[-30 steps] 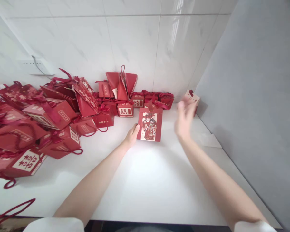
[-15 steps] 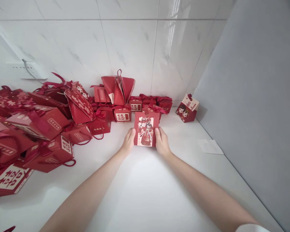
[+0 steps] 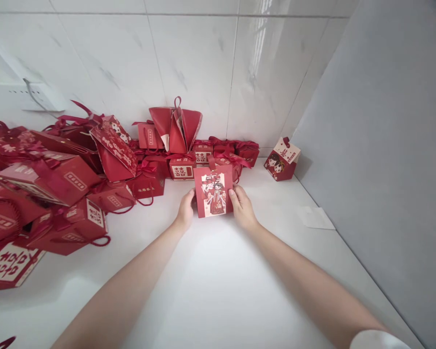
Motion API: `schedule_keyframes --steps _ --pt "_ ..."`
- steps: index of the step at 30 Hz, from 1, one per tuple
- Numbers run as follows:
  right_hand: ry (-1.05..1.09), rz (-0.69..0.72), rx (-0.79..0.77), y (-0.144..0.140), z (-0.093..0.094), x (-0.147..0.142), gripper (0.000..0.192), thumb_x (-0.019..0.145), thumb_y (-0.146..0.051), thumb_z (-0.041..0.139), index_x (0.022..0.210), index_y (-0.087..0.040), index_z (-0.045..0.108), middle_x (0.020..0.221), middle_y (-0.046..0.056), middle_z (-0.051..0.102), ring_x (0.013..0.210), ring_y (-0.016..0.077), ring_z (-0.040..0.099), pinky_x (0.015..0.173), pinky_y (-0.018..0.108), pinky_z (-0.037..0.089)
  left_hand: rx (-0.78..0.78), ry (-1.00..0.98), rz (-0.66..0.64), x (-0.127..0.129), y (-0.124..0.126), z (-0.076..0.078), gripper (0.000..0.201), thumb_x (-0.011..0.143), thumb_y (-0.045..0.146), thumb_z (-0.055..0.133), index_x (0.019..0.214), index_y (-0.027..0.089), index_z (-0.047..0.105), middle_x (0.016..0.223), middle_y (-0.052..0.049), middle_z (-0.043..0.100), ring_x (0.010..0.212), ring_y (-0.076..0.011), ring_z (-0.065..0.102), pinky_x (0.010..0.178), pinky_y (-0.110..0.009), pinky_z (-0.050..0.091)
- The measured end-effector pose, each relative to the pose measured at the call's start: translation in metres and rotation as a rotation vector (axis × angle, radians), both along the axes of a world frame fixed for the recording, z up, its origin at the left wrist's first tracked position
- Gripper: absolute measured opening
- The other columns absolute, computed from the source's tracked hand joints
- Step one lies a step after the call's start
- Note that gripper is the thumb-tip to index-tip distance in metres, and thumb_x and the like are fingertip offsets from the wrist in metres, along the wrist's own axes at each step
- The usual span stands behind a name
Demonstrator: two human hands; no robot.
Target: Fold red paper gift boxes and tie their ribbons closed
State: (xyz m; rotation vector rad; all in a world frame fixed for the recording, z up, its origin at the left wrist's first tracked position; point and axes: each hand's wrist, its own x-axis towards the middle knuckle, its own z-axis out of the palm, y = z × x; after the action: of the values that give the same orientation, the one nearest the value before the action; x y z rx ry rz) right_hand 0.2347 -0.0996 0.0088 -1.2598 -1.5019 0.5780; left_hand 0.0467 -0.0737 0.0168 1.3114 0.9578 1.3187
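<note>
Between my two hands, in the middle of the head view, is a red gift box (image 3: 215, 194) with a printed couple on its front and a ribbon loop on top. My left hand (image 3: 185, 211) grips its left edge, thumb forward and fingers mostly hidden behind. On the opposite edge my right hand (image 3: 242, 207) holds it, the thumb pressed near the front corner. The box stands slightly turned, its right side showing. Just behind it, a row of small red boxes (image 3: 181, 169) with ribbon bows stands by the wall.
Many red gift boxes (image 3: 72, 179) with ribbons and cords are heaped on the left of the white table (image 3: 218, 291). A fan-shaped red box (image 3: 176, 130) sits atop the back row. Far right stand a house-shaped box (image 3: 282, 161) and a white paper piece (image 3: 317, 217) beside a grey partition (image 3: 392, 145).
The box has moved a little left and turned, so its right side now shows. Both hands moved with it. The camera view has shifted slightly.
</note>
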Motion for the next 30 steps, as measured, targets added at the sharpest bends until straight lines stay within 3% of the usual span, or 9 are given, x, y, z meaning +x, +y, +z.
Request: schedule_keyframes --steps 2,5,8,10,14,17,20,25,30 --pt "-0.022 -0.011 0.008 0.002 -0.004 0.0 0.044 0.097 -0.045 0.039 0.131 -0.019 0.049 0.142 0.013 0.05 0.133 0.023 0.045 0.111 0.041 0.036 0.144 0.037 0.106 -0.001 -0.002 0.002 0.031 0.087 0.049 0.052 0.099 0.02 0.054 0.1 -0.006 0.066 0.092 -0.0206 0.063 0.083 -0.033 0.049" --pt "-0.017 -0.044 -0.004 0.001 -0.007 -0.002 0.055 0.094 -0.044 0.047 0.141 -0.017 0.036 0.147 0.016 0.043 0.136 0.0241 0.043 0.112 0.043 0.036 0.285 0.167 0.226 -0.001 -0.007 0.008 0.044 0.079 0.038 0.068 0.113 0.025 0.044 0.119 -0.006 0.06 0.088 -0.0155 0.064 0.075 -0.027 0.049" --pt "-0.059 0.005 -0.032 -0.008 -0.003 -0.004 0.05 0.095 -0.048 0.045 0.137 -0.021 0.039 0.15 0.015 0.041 0.134 0.0245 0.047 0.109 0.043 0.041 0.274 0.541 0.174 0.001 -0.012 0.012 0.025 0.085 0.042 0.06 0.097 0.022 0.051 0.094 -0.003 0.065 0.074 -0.0147 0.062 0.064 -0.025 0.044" --pt "-0.134 0.072 -0.042 -0.015 0.002 -0.007 0.051 0.094 -0.051 0.047 0.135 -0.022 0.038 0.15 0.014 0.042 0.129 0.0249 0.052 0.104 0.042 0.046 0.294 0.843 0.116 0.003 -0.015 0.013 0.028 0.092 0.046 0.048 0.082 0.021 0.054 0.076 -0.002 0.064 0.067 -0.0161 0.059 0.061 -0.027 0.04" --pt "-0.354 0.02 -0.041 -0.021 0.013 -0.01 0.041 0.097 -0.047 0.042 0.129 -0.021 0.041 0.133 0.013 0.057 0.112 0.0236 0.063 0.087 0.036 0.052 0.397 1.202 0.084 0.005 -0.019 0.014 0.04 0.098 0.045 0.036 0.079 0.02 0.062 0.076 -0.006 0.069 0.066 -0.0199 0.062 0.061 -0.03 0.036" --pt "-0.633 -0.14 -0.047 -0.018 0.016 -0.009 0.029 0.1 -0.042 0.035 0.108 -0.02 0.054 0.112 0.011 0.064 0.1 0.0247 0.063 0.073 0.033 0.05 0.473 1.323 0.1 0.006 -0.022 0.015 0.044 0.098 0.044 0.035 0.076 0.019 0.064 0.078 -0.009 0.071 0.067 -0.0217 0.064 0.065 -0.032 0.038" --pt "-0.826 -0.14 -0.041 -0.014 0.015 -0.006 0.031 0.102 -0.038 0.033 0.098 -0.02 0.057 0.098 0.009 0.066 0.093 0.0234 0.063 0.071 0.03 0.045 0.489 1.406 0.12 0.006 -0.026 0.016 0.04 0.098 0.04 0.036 0.085 0.018 0.066 0.081 -0.011 0.073 0.065 -0.0232 0.065 0.067 -0.033 0.04" --pt "-0.868 -0.075 -0.045 -0.014 0.015 -0.006 0.024 0.101 -0.03 0.035 0.1 -0.019 0.056 0.097 0.007 0.068 0.088 0.0201 0.065 0.068 0.028 0.043 0.466 1.524 0.074 0.003 -0.028 0.015 0.044 0.1 0.037 0.029 0.091 0.015 0.066 0.078 -0.015 0.073 0.065 -0.0261 0.067 0.064 -0.034 0.041" --pt "-0.889 -0.122 -0.133 -0.018 0.017 -0.011 0.02 0.096 -0.028 0.039 0.1 -0.02 0.057 0.095 0.006 0.069 0.081 0.0212 0.067 0.064 0.029 0.042 0.465 1.503 0.06 0.001 -0.026 0.014 0.03 0.094 0.031 0.04 0.091 0.016 0.066 0.08 -0.013 0.073 0.068 -0.0275 0.068 0.065 -0.035 0.042"
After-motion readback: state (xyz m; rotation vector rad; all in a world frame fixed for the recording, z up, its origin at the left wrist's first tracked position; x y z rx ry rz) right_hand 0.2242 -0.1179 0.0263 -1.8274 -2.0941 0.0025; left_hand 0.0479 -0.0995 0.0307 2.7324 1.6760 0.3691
